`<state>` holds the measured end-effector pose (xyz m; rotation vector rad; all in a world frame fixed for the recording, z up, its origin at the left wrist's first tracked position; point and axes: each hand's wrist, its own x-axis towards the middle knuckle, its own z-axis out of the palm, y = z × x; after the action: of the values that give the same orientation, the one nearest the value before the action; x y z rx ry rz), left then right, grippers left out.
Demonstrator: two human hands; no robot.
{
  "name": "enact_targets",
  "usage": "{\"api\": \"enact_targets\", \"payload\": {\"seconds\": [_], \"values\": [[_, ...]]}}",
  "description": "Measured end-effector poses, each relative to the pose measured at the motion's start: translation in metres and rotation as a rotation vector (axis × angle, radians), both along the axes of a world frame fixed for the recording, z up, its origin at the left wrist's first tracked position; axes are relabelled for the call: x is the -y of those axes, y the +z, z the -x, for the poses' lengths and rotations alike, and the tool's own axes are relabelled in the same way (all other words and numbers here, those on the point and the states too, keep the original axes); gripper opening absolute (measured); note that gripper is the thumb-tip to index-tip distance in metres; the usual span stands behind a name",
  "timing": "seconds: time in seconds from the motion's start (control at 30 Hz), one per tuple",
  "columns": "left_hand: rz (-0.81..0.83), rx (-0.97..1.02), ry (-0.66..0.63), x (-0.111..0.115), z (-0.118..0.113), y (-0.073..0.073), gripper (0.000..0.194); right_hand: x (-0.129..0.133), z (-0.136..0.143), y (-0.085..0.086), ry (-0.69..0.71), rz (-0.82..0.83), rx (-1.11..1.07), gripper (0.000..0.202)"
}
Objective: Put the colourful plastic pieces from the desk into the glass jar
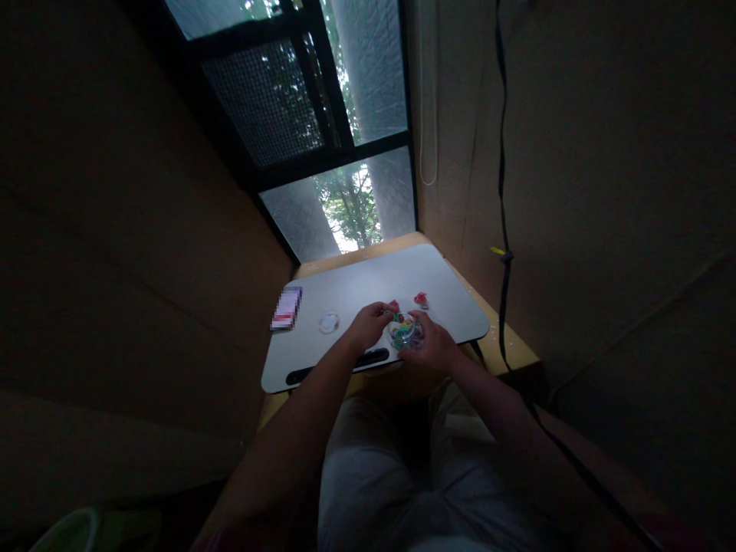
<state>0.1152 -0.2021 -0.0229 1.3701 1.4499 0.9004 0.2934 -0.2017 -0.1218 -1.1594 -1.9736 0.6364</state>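
A clear round jar (402,330) holds several small rings or bands in green, yellow, red and other colours. My right hand (432,346) is wrapped round its right side near the table's front edge. At the jar's left rim, the fingers of my left hand (368,326) are pinched together. A bit of green shows by those fingertips, but whatever they hold is too small to make out. Just beyond them is a small pink item (393,305). Farther right lies a red and pink bundle (422,299). A round clear lid (330,323) rests to the left.
The white lap table (368,280) has a dark slot (299,376) along its front edge and stands on a yellowish wooden surface (517,351). A phone (286,308) lies at its left. A dark cord (502,192) hangs on the right, and a window (345,199) is ahead.
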Motion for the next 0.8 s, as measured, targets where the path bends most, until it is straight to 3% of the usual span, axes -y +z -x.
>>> {"api": "enact_targets", "payload": {"seconds": [0.33, 0.6, 0.8], "values": [[-0.021, -0.041, -0.030, 0.0013, -0.0015, 0.0016, 0.017, 0.0003, 0.0003, 0.0001, -0.006, -0.022, -0.002, 0.091], [-0.076, -0.262, -0.174, 0.0008, 0.0013, 0.0034, 0.022, 0.0002, -0.0006, -0.0004, -0.015, -0.023, 0.017, 0.089], [-0.081, -0.282, -0.222, 0.0009, 0.0003, 0.0046, 0.025, -0.0017, -0.0002, -0.0035, -0.004, -0.040, -0.008, 0.091]]}}
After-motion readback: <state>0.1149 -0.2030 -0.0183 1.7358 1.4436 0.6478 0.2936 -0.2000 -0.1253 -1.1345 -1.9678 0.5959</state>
